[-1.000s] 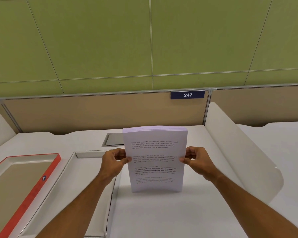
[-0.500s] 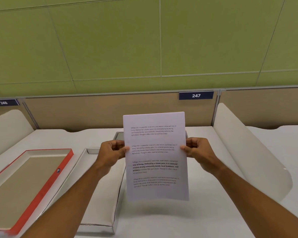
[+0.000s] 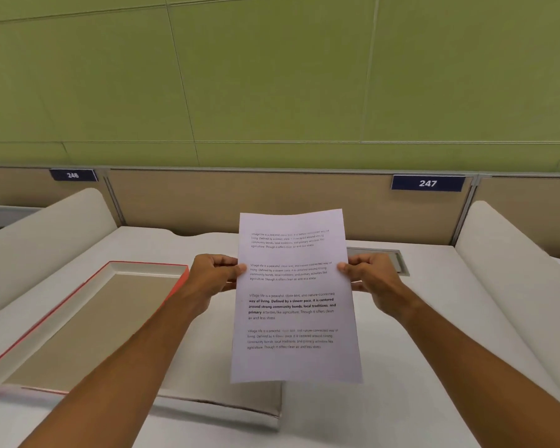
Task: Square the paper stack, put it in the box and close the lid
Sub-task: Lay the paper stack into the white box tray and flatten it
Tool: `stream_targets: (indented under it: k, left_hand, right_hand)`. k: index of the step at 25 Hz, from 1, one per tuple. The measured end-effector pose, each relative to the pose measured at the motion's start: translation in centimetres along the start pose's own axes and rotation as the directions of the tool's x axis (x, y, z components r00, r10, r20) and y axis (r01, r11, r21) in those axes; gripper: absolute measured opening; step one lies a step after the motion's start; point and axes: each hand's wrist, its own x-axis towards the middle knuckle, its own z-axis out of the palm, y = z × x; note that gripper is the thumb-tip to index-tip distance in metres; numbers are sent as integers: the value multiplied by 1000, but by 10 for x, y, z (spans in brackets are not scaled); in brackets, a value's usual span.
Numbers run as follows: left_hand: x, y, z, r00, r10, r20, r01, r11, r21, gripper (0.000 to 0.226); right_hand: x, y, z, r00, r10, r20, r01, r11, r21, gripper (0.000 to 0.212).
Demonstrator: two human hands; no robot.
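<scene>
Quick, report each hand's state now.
Left hand: closed on the paper stack's left edge, holding it upright.
Right hand: closed on the stack's right edge.

A second ago the paper stack [image 3: 295, 295] stands with its bottom edge on the desk [image 3: 385, 367], its top edge showing the thickness of the sheets. Now it is lifted clear of the desk and hangs in the air, its printed face turned more fully toward the camera, so the top edge no longer shows its thickness. The stack's lower part now overlaps the near right corner of the open box [image 3: 240, 400], where before it stood to the right of the box. The left hand [image 3: 215, 274] and right hand [image 3: 370, 276] are higher. The view has swung left: the lid [image 3: 88, 321] with the red rim shows more fully, and a sign reading 246 [image 3: 73, 175] has come into sight.
</scene>
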Motion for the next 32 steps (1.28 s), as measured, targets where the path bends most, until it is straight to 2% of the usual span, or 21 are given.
stream_targets:
  k: [3,5,7,15,19,22,25,29,32]
  left_hand:
    - [25,-16,-37,998,-66,5,66,997,41,21]
    - [43,-30,-57,994,-107,19,106,993,61,22]
    - [59,-44,-73,986,-167,14,165,982,90,17]
    - [106,-103,-91,937,-350,13,338,914,224,15]
    - [116,-116,-90,936,-353,8,330,881,340,23]
    - [119,-120,-86,948,-318,-25,295,844,448,25]
    - [119,-122,-80,961,-275,-41,251,793,556,25]
    - [124,-126,-75,969,-243,-40,213,746,631,26]
    - [126,-126,-72,979,-205,-1,144,683,716,24]
  right_hand:
    - [12,11,49,993,108,-42,-109,993,-31,28]
    - [20,23,79,981,176,-87,-181,982,-50,20]
    - [29,34,108,951,261,-167,-274,959,-65,30]
    - [45,86,173,845,397,-358,-474,866,-158,11]
    - [53,91,186,824,395,-407,-514,823,-243,20]
    - [58,93,191,816,391,-427,-538,783,-312,19]
    - [61,97,195,825,357,-438,-532,753,-388,14]
    - [67,101,196,840,323,-437,-518,718,-464,20]
    - [70,103,197,854,312,-416,-510,659,-552,16]
